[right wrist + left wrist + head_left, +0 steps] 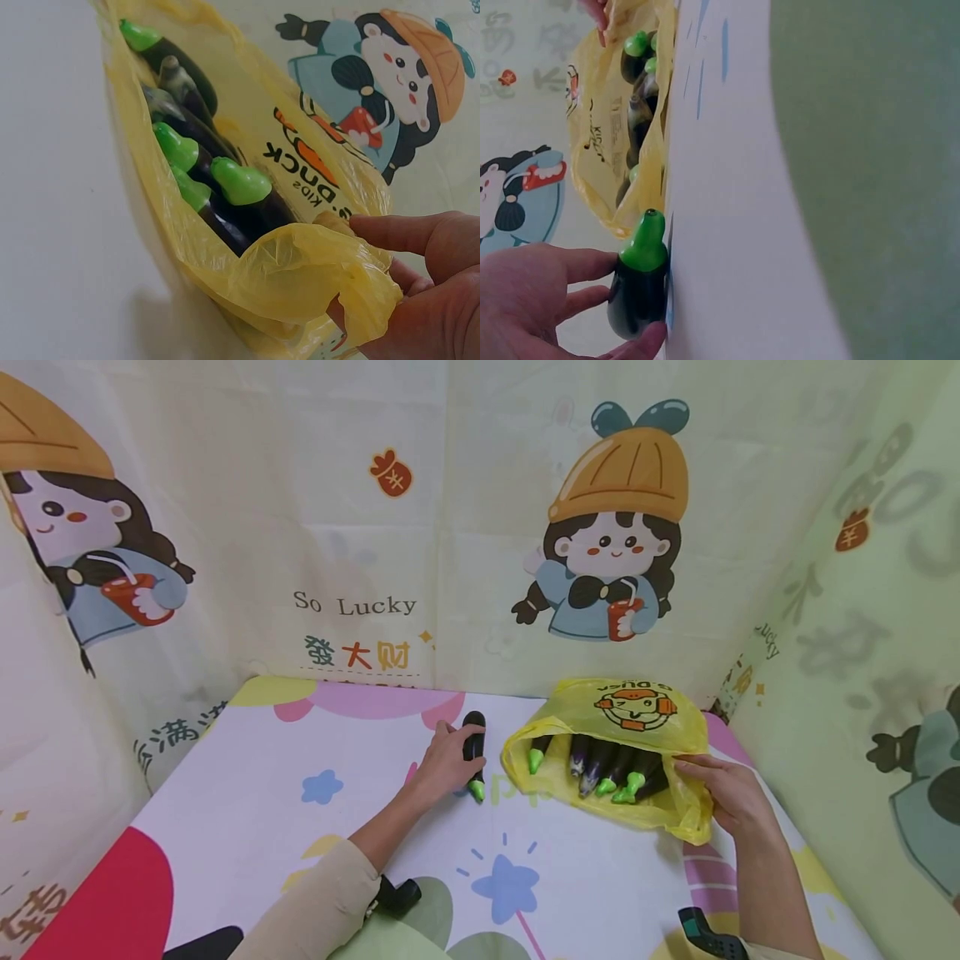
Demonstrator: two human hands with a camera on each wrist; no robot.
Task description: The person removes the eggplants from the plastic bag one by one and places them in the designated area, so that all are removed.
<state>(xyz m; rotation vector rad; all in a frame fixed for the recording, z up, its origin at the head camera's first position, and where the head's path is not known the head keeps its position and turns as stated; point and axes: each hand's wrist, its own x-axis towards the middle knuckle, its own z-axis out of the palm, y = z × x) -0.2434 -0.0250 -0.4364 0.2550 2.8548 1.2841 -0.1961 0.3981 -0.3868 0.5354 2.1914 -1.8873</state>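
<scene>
My left hand grips a dark eggplant with a bright green cap, its fingers and thumb on either side of it, just left of the bag. In the left wrist view the green-capped end of this eggplant points toward the bag. A yellow plastic bag with a printed duck lies on its side, mouth facing me. Inside are several eggplants, some with green caps and some with dull brownish ones. My right hand pinches the right edge of the bag's mouth, bunching the plastic between thumb and fingers.
The table has a printed cover with stars and coloured patches. Printed cloth walls stand behind it and on both sides. A black object lies at the front left edge.
</scene>
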